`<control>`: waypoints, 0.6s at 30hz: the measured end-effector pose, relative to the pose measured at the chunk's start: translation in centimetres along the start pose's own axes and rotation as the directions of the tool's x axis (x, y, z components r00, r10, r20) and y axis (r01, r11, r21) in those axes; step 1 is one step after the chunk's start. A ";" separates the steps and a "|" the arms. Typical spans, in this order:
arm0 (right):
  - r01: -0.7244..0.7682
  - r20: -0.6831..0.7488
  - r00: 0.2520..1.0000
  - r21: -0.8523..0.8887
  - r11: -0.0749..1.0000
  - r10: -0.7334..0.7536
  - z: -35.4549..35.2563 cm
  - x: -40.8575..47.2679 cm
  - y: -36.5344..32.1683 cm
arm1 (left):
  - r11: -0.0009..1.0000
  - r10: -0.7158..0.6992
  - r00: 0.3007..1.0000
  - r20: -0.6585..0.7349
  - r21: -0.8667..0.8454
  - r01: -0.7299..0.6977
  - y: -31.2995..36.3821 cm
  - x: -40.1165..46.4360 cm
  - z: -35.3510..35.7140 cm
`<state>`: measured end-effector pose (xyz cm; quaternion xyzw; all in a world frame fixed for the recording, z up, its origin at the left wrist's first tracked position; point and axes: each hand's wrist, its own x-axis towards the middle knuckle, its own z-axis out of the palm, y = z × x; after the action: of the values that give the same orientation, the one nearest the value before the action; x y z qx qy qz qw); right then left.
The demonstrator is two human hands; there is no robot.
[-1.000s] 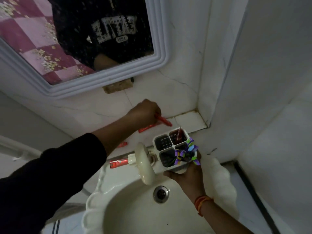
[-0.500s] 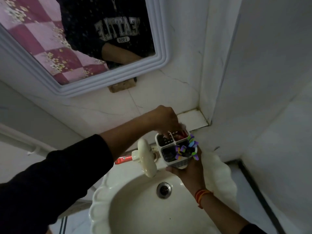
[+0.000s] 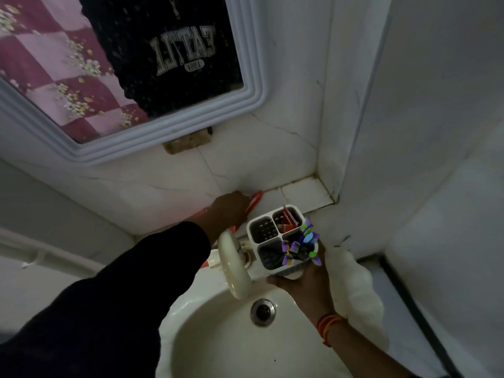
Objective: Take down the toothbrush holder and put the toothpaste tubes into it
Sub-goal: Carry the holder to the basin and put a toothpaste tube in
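Note:
My right hand (image 3: 302,282) holds the white toothbrush holder (image 3: 263,230) from below, over the back of the sink. The holder has several compartments; a red toothpaste tube (image 3: 289,218) stands in the far right one, and a purple, green and blue ribbon bow (image 3: 301,245) sits on its near right corner. My left hand (image 3: 227,211) rests on the tiled ledge (image 3: 302,192) behind the sink, fingers closed on another red toothpaste tube (image 3: 255,200) lying there. A further red tube end (image 3: 205,264) shows by the tap, mostly hidden by my sleeve.
The cream tap (image 3: 234,266) stands just left of the holder. Below lies the white sink basin (image 3: 218,336) with its drain (image 3: 263,311). A white-framed mirror (image 3: 245,99) hangs above the ledge. A wall corner (image 3: 327,159) closes the right side.
My left hand has left the holder, with a red tube now standing in it, and has gone back to the ledge onto another tube. The holder has barely moved.

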<state>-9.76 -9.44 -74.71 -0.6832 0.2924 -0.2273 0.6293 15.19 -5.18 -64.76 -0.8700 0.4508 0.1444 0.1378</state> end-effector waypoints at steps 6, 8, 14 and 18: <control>-0.019 -0.004 1.000 -0.004 1.000 0.019 0.0 0.1 0.0 | 0.999 -0.016 0.994 -0.104 0.050 0.021 0.2 -0.6 -0.4; -0.014 0.003 1.000 -0.013 1.000 0.014 0.0 0.1 0.0 | 0.999 -0.025 0.990 -0.139 -0.047 0.018 0.7 -1.8 -2.3; 0.005 0.016 1.000 -0.024 1.000 -0.004 -0.1 0.0 -0.4 | 0.952 -0.052 0.932 -0.360 -0.301 -0.062 2.6 -9.2 -11.6; 0.030 0.014 0.999 -0.010 1.000 -0.030 -0.2 -0.1 -1.2 | 0.963 -0.037 0.911 -0.411 -0.260 -0.078 4.5 -14.7 -14.2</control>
<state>-9.81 -9.49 -73.51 -0.6922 0.2788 -0.2304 0.6246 5.18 -1.92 -46.67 -0.8865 0.4550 0.0191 -0.0820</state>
